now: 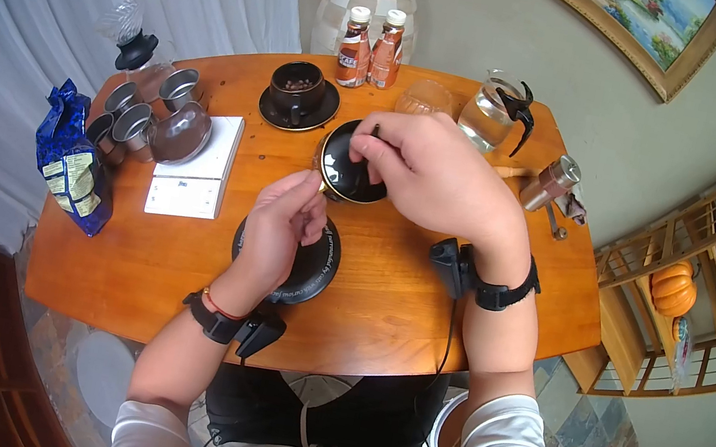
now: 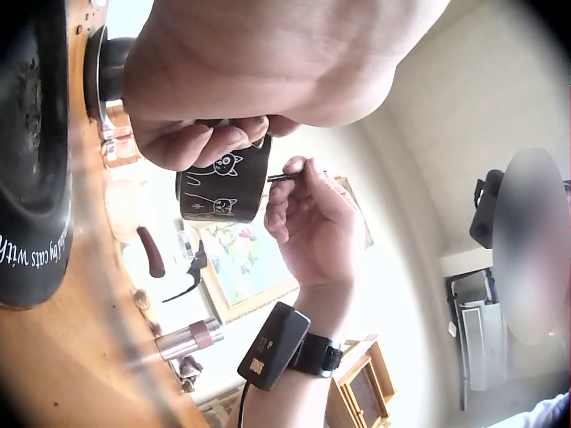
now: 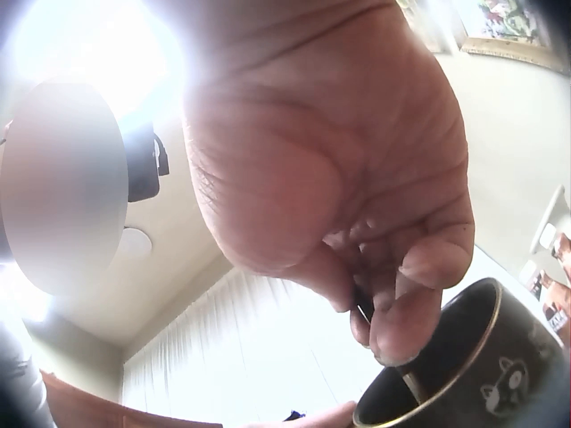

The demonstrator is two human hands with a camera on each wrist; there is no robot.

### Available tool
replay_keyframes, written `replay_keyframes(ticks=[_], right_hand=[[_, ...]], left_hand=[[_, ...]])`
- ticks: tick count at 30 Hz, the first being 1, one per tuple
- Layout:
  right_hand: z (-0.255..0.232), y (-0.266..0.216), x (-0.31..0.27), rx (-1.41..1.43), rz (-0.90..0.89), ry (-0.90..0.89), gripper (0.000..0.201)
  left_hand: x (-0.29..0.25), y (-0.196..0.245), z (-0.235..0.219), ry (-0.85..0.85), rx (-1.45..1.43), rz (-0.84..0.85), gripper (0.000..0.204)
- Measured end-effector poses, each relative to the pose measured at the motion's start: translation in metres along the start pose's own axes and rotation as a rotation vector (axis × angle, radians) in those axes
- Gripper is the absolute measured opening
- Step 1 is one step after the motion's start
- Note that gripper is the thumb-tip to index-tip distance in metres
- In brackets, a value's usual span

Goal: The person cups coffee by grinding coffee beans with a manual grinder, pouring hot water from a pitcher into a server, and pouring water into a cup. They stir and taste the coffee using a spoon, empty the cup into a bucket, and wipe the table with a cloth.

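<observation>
A black cup (image 1: 340, 174) with a gold rim and white cat drawings is held above the table, tilted toward the head camera. My left hand (image 1: 286, 216) grips it at its near side, fingers curled in. Over the cup's mouth, my right hand (image 1: 420, 168) pinches a thin, dark, spoon-like utensil (image 2: 284, 177) between thumb and fingers. Its lower part reaches down into the cup in the right wrist view, and the end is hidden. Below the left hand lies a black saucer (image 1: 318, 272) with white lettering, partly covered by that hand.
Behind stands another black cup (image 1: 296, 90) on its saucer, with brown pieces inside. Two bottles (image 1: 355, 49), a water jug (image 1: 489, 117) and a metal grinder (image 1: 552, 183) stand along the back and right. Leftward are metal cups (image 1: 180, 89), a white scale (image 1: 184, 196) and a blue bag (image 1: 72, 159).
</observation>
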State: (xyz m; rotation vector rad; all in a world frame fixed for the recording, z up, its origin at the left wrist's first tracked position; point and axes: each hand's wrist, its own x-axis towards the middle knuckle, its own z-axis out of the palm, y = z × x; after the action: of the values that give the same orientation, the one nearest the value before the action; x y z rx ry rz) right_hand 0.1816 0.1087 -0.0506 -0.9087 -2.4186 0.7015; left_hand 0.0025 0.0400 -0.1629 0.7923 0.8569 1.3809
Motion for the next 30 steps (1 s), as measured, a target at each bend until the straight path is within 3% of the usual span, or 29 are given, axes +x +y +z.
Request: replay_keyframes(ticks=[4, 6, 9, 13, 15, 19, 22, 24, 28, 30], right_hand=[[0.006, 0.005, 0.001, 0.075, -0.083, 0.107, 0.02], [0.004, 0.007, 0.001, -0.018, -0.102, 0.243, 0.02], [-0.002, 0.01, -0.001, -0.237, -0.024, 0.263, 0.02], [0.0, 0.011, -0.003, -0.263, -0.042, 0.152, 0.016], [0.0, 0.003, -0.001, -0.037, -0.015, 0.004, 0.02], [0.008, 0.008, 0.001, 0.083, -0.093, 0.065, 0.021], [0.009, 0.016, 0.003, -0.051, -0.112, 0.203, 0.021], [0.008, 0.022, 0.003, -0.312, -0.094, 0.303, 0.02], [0.0, 0.009, -0.002, -0.331, -0.011, 0.215, 0.021], [-0.001, 0.004, -0.003, -0.113, -0.009, 0.038, 0.02]], left_hand=[[-0.001, 0.001, 0.001, -0.011, -0.001, -0.005, 0.03], [-0.002, 0.001, 0.002, -0.011, -0.011, -0.009, 0.03], [-0.001, 0.001, 0.002, -0.001, -0.01, -0.014, 0.03], [0.0, 0.0, -0.001, 0.003, 0.011, 0.008, 0.03], [0.001, 0.0, -0.001, 0.001, 0.016, 0.01, 0.03], [0.001, 0.0, 0.0, -0.012, 0.008, -0.022, 0.032], [0.0, 0.001, 0.002, -0.011, 0.013, -0.027, 0.032], [0.0, 0.002, 0.002, 0.004, 0.011, -0.033, 0.032], [0.0, 0.003, 0.001, -0.005, 0.026, -0.031, 0.032], [0.0, 0.002, 0.001, -0.003, 0.029, -0.032, 0.032]])
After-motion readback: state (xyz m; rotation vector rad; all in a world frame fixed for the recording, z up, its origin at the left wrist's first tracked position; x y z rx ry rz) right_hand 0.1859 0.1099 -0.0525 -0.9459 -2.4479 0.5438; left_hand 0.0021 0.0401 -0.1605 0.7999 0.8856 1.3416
